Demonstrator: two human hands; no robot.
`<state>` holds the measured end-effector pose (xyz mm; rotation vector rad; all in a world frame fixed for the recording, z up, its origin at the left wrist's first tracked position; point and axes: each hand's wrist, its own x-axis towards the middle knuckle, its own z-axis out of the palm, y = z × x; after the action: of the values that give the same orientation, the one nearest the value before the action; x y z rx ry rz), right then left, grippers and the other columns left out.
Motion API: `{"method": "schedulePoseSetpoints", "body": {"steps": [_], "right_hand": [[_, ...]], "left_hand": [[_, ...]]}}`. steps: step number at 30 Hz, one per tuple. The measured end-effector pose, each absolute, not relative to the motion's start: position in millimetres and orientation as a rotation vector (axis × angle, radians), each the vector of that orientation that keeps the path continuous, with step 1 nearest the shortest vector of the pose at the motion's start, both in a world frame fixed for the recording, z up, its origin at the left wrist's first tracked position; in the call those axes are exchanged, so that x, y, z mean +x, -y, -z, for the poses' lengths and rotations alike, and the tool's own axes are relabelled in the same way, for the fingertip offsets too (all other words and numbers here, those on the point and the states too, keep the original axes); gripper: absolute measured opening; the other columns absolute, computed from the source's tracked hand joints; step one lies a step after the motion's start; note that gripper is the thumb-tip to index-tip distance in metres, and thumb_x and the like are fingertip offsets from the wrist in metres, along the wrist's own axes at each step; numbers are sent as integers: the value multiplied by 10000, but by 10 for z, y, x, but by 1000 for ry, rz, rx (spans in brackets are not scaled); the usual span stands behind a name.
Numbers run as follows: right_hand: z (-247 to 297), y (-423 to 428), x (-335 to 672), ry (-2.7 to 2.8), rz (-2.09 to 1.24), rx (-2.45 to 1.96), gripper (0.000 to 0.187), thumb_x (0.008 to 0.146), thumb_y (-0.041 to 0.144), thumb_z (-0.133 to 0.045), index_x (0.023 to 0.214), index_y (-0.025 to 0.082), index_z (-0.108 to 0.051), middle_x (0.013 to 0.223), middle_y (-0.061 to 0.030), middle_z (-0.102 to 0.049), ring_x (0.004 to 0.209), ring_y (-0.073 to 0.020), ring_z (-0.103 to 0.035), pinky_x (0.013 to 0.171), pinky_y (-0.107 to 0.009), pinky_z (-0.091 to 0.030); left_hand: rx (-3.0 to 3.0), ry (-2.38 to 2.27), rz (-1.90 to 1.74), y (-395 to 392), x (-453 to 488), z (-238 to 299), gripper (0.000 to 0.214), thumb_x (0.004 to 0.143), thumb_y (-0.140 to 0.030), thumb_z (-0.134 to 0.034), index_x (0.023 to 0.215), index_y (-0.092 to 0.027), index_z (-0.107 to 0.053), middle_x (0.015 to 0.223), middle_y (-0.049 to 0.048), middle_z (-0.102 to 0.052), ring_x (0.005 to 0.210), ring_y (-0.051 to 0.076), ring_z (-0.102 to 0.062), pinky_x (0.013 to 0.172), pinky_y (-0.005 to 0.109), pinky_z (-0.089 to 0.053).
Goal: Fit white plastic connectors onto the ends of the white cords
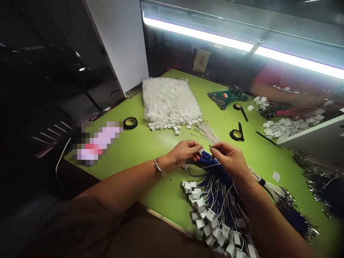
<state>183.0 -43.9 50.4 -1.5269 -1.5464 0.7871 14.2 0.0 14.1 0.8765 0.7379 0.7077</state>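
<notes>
My left hand [185,152] is pinched on a small white plastic connector [200,151] above the green table [139,150]. My right hand [228,157] faces it, fingers pinched on the tip of a thin wire [210,147]. The two hands almost touch. Below them lies a bundle of blue wires [219,190] fitted with several white connectors [204,215]. A bundle of white wires [208,132] runs under my right wrist.
A clear bag of white connectors [168,98] lies at the back with loose ones spilled in front. Black tape rolls [130,123] [236,134] sit on the table. Green wires [227,97] and another person's arm [279,96] are at the far right. A blurred patch [95,143] is at left.
</notes>
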Motion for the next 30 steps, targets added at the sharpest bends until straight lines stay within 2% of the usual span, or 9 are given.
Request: {"method": "schedulePoseSetpoints", "body": {"steps": [3,6,15,20,22,27,30], "right_hand": [[-440,496,1786,1733,-511,-1533,163,800,294,-558,748,177,-660,734,-39,-675,654,-138,-585,650,-254,-440],[-399,501,1738,1933,-349,-1558,202,839,259,-495,744,189,-658,722,-37,-667,649,-134,-569,655,-245,-412],[-378,499,1764,2016,-394,-1568,271,871,288,-435,666,198,-587,574,4,-553,533,-107,-441,563,-220,-337],[-366,491,1726,2079,-321,-1632,265,806,231,-455,555,189,-530,520,5,-527,494,-97,-385,532,-234,-299],[-355,487,1710,2008,-396,-1639,239,793,231,-461,588,183,-575,544,-3,-564,504,-100,-420,535,-232,-318],[-362,486,1741,1655,-830,-1689,219,757,319,-526,675,160,-654,527,-6,-600,476,-113,-487,488,-223,-373],[-367,482,1755,1679,-780,-1703,170,711,257,-530,624,165,-643,494,12,-575,465,-103,-470,483,-215,-368]], "left_hand": [[811,-707,-725,-7,126,-150,273,732,-314,-719,784,-90,-572,629,6,-600,484,26,-526,481,126,-401],[807,-691,-721,-12,116,-160,312,706,-339,-740,790,-84,-580,627,2,-586,481,25,-513,468,126,-386],[895,-699,-681,-22,118,-168,351,678,-389,-747,730,-84,-582,649,9,-592,481,24,-508,437,126,-370],[1155,-803,-704,-12,150,-156,318,715,-389,-709,732,-90,-604,522,-12,-555,439,50,-499,401,145,-366],[1215,-845,-724,2,165,-155,296,727,-370,-700,738,-90,-608,498,-20,-542,423,52,-490,391,148,-370],[1161,-867,-761,21,172,-168,238,766,-310,-670,740,-85,-597,534,-7,-568,441,47,-510,430,156,-427],[1152,-853,-749,15,165,-161,248,761,-318,-677,743,-84,-596,552,1,-584,445,49,-523,436,158,-437]]}}
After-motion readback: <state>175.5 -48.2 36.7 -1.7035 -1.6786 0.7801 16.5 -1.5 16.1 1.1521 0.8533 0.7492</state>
